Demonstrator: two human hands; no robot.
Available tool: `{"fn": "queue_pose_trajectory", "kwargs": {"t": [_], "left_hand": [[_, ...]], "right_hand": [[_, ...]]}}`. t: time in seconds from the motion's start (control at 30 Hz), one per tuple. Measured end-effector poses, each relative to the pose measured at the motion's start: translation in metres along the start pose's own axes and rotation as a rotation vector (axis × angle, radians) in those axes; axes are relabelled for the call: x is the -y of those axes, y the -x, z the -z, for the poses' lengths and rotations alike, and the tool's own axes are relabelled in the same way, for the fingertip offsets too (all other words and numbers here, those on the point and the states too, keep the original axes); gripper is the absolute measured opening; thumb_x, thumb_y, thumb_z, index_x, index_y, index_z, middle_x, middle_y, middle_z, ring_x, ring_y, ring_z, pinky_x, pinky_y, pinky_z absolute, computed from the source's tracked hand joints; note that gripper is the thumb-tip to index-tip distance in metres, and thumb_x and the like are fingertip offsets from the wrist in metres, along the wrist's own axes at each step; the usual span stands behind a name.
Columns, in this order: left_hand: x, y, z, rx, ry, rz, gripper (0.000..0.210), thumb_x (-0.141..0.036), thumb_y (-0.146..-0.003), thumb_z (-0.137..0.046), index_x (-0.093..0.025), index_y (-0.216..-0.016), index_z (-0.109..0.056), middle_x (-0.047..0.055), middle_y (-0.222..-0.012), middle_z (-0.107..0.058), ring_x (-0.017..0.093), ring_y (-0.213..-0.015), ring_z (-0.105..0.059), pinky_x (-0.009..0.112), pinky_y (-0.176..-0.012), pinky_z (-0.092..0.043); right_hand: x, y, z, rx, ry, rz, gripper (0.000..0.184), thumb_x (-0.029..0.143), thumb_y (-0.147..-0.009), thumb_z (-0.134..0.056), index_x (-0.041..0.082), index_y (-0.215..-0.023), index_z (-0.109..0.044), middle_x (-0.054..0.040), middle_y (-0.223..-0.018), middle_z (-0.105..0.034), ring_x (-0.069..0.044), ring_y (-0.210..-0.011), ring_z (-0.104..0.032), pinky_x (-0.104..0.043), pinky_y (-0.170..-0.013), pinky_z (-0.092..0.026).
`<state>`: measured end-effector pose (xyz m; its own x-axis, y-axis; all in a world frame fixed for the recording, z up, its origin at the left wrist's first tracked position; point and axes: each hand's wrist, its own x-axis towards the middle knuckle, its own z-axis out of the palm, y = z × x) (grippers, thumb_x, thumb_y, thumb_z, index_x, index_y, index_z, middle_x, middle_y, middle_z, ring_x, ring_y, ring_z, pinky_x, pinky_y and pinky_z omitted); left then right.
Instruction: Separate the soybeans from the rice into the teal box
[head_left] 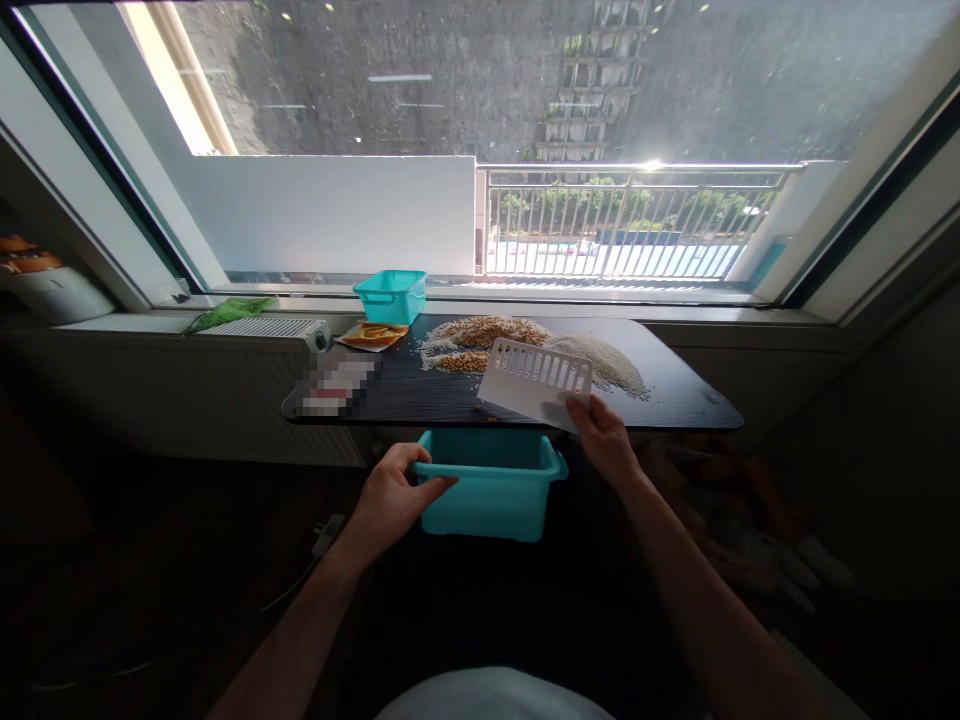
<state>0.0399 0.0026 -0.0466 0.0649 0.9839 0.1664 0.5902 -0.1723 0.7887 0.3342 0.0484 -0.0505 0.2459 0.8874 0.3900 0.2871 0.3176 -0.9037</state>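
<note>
My left hand (394, 492) grips the left rim of a teal plastic bin (484, 508), holding it just under the table's front edge. Between the thumb and fingers of my right hand (602, 437) is a white slotted scraper (525, 388), tilted above the front of the table, its row of slots facing away from me. Behind the scraper lie yellow corn kernels (463, 362), partly mixed with pale grains. A mound of white rice-like grain (604, 362) spreads to the right of them. The bin's floor is hidden from view.
The dark table (679, 390) stands against the window. A smaller teal basket (391, 297) and an orange packet (375, 336) sit at its back left, near a blurred-out item (335, 383). A green cloth (234, 313) lies on the white radiator (259, 328).
</note>
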Motion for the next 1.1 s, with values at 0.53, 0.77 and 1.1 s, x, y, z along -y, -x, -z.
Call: {"fn": "queue_pose_trajectory", "kwargs": {"t": [0.53,0.77,1.1], "left_hand": [[0.008,0.0,0.004,-0.031,-0.001,-0.027,0.031,-0.049,-0.069,-0.07,-0.02,-0.071,-0.062,-0.001,-0.081,-0.058,0.017,-0.076,-0.057,0.026,-0.066,-0.045],[0.016,0.002,0.008,-0.066,-0.029,-0.014,0.031,-0.05,-0.069,-0.069,-0.021,-0.075,-0.06,0.001,-0.085,-0.058,0.02,-0.079,-0.059,0.028,-0.069,-0.047],[0.013,0.002,0.004,-0.06,-0.038,-0.017,0.032,-0.051,-0.07,-0.068,-0.021,-0.074,-0.06,0.0,-0.084,-0.059,0.019,-0.077,-0.059,0.028,-0.069,-0.047]], "right_hand": [[0.005,0.024,-0.013,0.087,-0.009,0.051,0.047,0.059,-0.082,-0.057,0.019,-0.102,-0.071,-0.0062,-0.094,-0.075,-0.024,-0.086,-0.07,-0.041,-0.08,-0.056],[0.02,0.045,-0.024,0.274,0.27,0.341,0.034,0.034,-0.093,-0.048,0.026,-0.12,-0.067,-0.0046,-0.115,-0.072,-0.024,-0.103,-0.068,-0.038,-0.09,-0.053],[0.006,0.041,-0.009,0.146,0.554,0.464,0.038,0.024,-0.093,-0.041,0.025,-0.121,-0.066,-0.0067,-0.12,-0.069,-0.023,-0.108,-0.067,-0.038,-0.095,-0.052]]}}
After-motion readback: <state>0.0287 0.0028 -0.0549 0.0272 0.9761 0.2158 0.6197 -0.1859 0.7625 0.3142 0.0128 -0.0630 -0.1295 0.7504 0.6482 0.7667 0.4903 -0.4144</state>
